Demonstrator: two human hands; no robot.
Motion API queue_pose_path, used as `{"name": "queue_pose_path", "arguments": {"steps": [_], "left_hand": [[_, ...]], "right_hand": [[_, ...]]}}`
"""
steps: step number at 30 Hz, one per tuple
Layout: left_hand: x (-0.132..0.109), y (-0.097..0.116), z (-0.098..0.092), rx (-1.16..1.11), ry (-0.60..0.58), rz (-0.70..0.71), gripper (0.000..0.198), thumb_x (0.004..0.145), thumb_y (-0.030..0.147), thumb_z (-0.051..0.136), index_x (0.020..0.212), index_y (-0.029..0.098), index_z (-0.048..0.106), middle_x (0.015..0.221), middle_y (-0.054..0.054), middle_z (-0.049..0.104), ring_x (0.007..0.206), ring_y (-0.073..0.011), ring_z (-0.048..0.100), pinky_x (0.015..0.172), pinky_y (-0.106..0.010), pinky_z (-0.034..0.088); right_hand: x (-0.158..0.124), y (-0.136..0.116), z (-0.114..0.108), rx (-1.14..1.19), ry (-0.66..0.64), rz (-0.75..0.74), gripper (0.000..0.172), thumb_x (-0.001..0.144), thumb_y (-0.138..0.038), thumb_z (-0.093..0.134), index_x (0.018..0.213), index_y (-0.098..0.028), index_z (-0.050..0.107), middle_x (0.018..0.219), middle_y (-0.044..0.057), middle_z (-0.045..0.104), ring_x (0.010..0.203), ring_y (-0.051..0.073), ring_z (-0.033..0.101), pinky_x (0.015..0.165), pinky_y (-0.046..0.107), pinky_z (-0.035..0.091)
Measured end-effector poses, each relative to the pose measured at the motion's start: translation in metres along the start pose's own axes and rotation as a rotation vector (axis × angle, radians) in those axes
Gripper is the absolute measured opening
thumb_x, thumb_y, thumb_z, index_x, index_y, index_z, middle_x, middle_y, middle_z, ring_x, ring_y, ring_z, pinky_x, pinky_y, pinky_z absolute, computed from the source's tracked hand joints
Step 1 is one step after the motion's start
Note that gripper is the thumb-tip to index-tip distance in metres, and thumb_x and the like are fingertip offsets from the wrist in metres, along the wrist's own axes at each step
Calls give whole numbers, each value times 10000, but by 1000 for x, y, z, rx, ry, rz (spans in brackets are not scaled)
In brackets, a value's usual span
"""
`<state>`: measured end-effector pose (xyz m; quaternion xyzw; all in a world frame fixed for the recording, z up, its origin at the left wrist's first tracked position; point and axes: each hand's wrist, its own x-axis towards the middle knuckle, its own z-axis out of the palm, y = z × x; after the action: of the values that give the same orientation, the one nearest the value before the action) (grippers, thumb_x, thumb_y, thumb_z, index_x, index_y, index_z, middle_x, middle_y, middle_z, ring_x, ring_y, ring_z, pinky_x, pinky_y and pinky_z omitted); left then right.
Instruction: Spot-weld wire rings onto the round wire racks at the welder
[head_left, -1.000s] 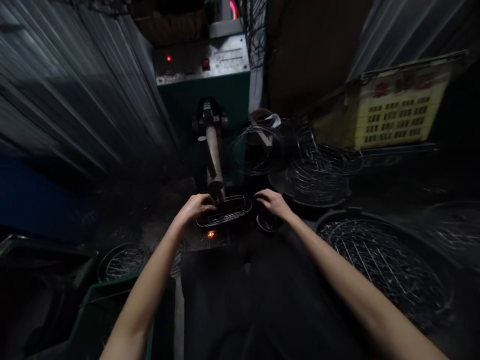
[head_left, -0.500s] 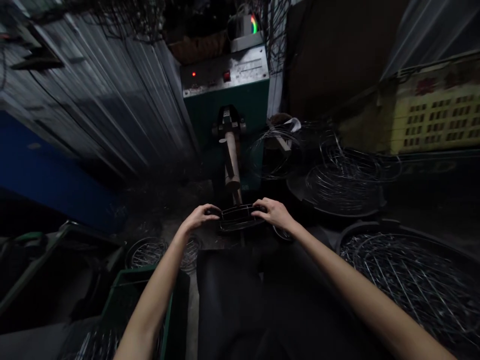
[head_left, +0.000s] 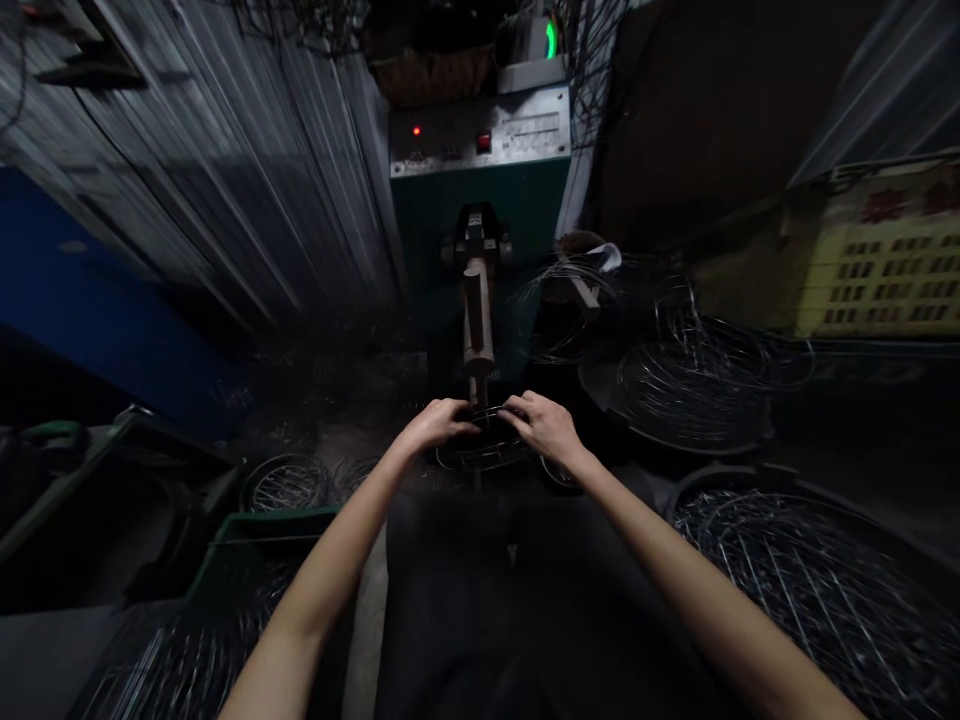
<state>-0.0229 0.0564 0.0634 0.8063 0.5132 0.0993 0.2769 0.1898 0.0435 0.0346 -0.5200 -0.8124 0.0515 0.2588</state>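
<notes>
Barely legible sign (head_left: pixel 881 265), hands (head_left: pixel 435 425) (head_left: pixel 546 428) on wire frame (head_left: pixel 480 456)

Bare left forearm (head_left: pixel 322 590) and bare right forearm (head_left: pixel 675 590), long and slim, narrowing toward the wrists. Left hand (head_left: pixel 435 425) and right hand (head_left: pixel 546 428) just as bare, with slender fingers. Plain black clothing (head_left: pixel 480 610) over the lap, its folds and exact kind lost in the dim light.
</notes>
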Motion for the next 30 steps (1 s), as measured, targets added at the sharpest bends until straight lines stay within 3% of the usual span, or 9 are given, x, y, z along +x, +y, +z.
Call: {"name": "queue_pose_path", "arguments": {"steps": [5,12,26,30], "left_hand": [[2,-5,-4,-26,-9,-23,359,828,422,449,956,153,649,875,-43,668,803,-181,600,682,-249,423],[6,-7,-1,-39,4,-42,349,826,416,457,979,161,639,896,-45,671,828,-183,597,695,-248,425],[18,-14,-11,-17,-16,-47,327,808,412,483,915,160,662,800,-25,665,736,-154,577,638,-227,413],[14,-12,-14,-51,-15,-70,322,799,397,501,965,173,662,878,-33,686,824,-173,603,702,-232,442]], "right_hand": [[7,0,3,-1,-8,-3,276,889,-451,453,833,-257,641,735,6,553,685,128,538,536,229,316],[9,4,12,31,-7,1,265,885,-447,455,853,-261,642,743,6,565,679,131,545,543,229,332],[20,5,22,81,-25,45,265,874,-457,466,867,-269,652,753,1,595,674,132,557,543,231,339],[18,8,14,141,16,62,241,854,-440,507,887,-263,666,771,8,610,667,135,552,566,234,367]]}}
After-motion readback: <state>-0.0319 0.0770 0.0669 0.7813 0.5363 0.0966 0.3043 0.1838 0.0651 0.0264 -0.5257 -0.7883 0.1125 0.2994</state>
